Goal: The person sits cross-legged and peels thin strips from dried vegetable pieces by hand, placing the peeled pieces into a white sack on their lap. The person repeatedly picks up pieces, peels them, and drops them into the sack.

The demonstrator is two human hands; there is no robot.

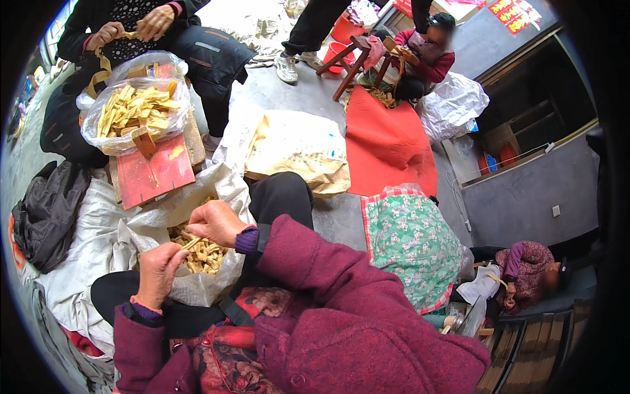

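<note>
My left hand (160, 273) and my right hand (216, 224) pinch a thin yellowish strip (193, 243) between them, one end in each. What the strip is made of I cannot tell. Right below, an open white woven sack (197, 288) stands between my knees, holding many short folded or knotted yellowish pieces (209, 257). Beyond the sack, a clear plastic bag (170, 129) of flat yellow strips (133, 108) rests on a board with a red panel (156, 172). A small wooden block (143, 142) stands upright at the bag's near edge.
A co-worker's hands (133, 33) hold a strip across the board. Ahead lie a pale sack (298, 152) and a red cloth (389, 143). A green patterned cloth (411, 246) is at my right. Other people sit by a wooden stool (352, 64) and at the far right. A dark jacket (51, 216) lies left.
</note>
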